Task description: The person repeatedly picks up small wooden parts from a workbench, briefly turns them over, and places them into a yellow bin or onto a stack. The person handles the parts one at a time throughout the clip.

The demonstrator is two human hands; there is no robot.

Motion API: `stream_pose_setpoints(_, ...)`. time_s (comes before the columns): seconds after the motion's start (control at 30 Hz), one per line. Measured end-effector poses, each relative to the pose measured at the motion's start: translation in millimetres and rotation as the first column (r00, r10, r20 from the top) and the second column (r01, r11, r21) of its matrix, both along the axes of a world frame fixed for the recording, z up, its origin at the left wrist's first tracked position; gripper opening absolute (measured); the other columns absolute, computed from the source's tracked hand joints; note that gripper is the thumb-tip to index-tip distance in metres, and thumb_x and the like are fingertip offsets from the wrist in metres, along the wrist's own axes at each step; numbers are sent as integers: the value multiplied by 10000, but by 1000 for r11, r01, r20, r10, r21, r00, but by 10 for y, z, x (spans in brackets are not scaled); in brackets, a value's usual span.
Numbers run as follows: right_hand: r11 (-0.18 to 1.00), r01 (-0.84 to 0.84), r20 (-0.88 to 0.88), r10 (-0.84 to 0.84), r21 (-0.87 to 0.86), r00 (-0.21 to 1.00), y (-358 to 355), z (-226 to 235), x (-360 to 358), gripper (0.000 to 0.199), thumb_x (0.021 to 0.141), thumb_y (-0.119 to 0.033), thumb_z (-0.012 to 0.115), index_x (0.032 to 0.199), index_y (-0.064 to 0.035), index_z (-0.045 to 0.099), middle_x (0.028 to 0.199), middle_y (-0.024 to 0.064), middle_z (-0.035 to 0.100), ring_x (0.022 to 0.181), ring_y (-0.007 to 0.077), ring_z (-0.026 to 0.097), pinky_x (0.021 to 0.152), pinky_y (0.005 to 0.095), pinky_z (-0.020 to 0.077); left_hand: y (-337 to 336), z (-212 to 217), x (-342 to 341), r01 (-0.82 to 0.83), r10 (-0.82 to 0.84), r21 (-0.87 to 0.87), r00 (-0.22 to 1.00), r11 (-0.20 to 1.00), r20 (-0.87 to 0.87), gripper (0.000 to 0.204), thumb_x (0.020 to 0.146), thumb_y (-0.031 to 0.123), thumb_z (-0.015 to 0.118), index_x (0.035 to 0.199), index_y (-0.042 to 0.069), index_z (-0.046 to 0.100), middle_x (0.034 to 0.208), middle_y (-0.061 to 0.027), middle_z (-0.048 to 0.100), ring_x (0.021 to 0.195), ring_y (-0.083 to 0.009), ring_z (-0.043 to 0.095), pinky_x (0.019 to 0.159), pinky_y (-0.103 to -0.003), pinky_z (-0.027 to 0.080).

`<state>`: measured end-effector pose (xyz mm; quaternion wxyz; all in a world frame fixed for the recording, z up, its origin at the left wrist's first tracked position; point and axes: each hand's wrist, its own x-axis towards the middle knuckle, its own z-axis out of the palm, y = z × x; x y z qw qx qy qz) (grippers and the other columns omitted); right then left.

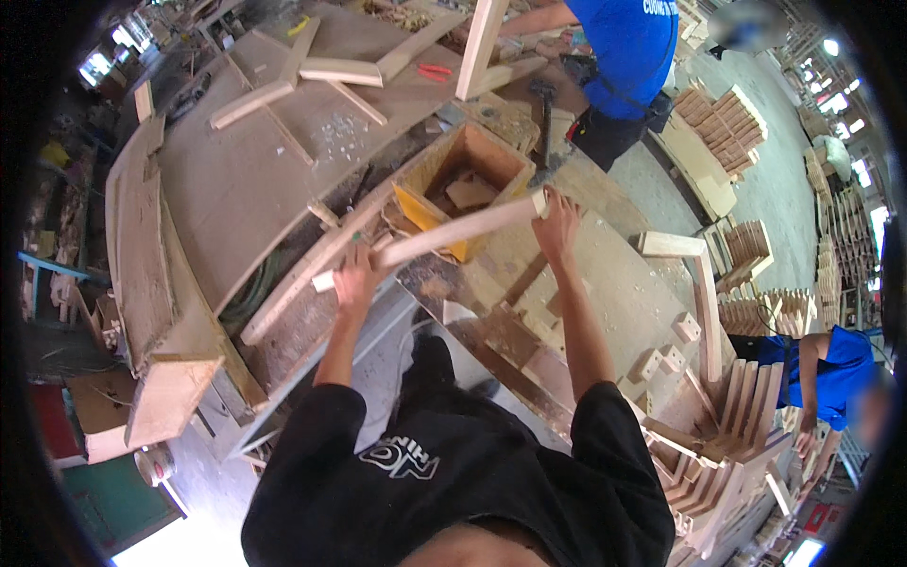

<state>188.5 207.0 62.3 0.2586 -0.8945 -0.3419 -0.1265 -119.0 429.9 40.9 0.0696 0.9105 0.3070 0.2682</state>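
Curved wooden slat [430, 241], pale and long, looks light, stiff and dry enough to grip well; it is best held near both ends. The left hand [354, 279] has its fingers wrapped around the lower end, and the right hand [556, 222] clasps the upper end, holding it in the air above the wooden box [463, 180] and the table [605, 283].

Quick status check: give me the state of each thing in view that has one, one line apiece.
Left hand: shut on curved wooden piece, near its lower end.
Right hand: shut on curved wooden piece, at its upper end.
Curved wooden piece: lifted off the bench, held slanted across the box.
Wooden box: open-topped, wood scraps inside.
Red-handled pliers: lying on the bench, untouched.
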Motion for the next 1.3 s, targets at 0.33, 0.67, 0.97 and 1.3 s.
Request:
stream_pose_setpoints(0.33,964,-260,94,254,57,963,-18,570,335,433,652,-98,720,1065,-132,597,1004,111,635,1003,350,562,832,443,450,-329,379,69,96,-100,74,994,993,48,429,607,340,828,808,82,550,806,-64,609,644,-269,634,529,-386,526)
stream_pose_setpoints(0.67,905,-420,64,416,72,907,880,1070,657,397,665,-122,723,1035,-116,579,961,94,643,957,342,601,819,457,474,-297,398,300,-46,45,-158,999,986,-6,425,657,410,790,834,79,590,760,-94,648,678,-295,650,613,-414,528)
stream_pose_setpoints(0.97,910,-301,46,327,-283,944,1011,1318,407,379,662,-135,677,1039,-138,639,1009,97,656,988,337,586,855,445,459,76,148,122,74,-141,-346,975,935,-173,512,685,552,722,872,88,615,807,-98,643,718,-293,660,606,-423,539)
stream_pose_setpoints(1.3,863,-403,-210,352,-305,912,1095,1794,169,657,694,117,540,1321,-68,475,1308,176,523,1228,359,470,1033,423,367,404,-38,-72,361,-350,-480,930,799,117,495,686,546,728,942,126,668,940,-91,639,845,-297,648,719,-404,542)
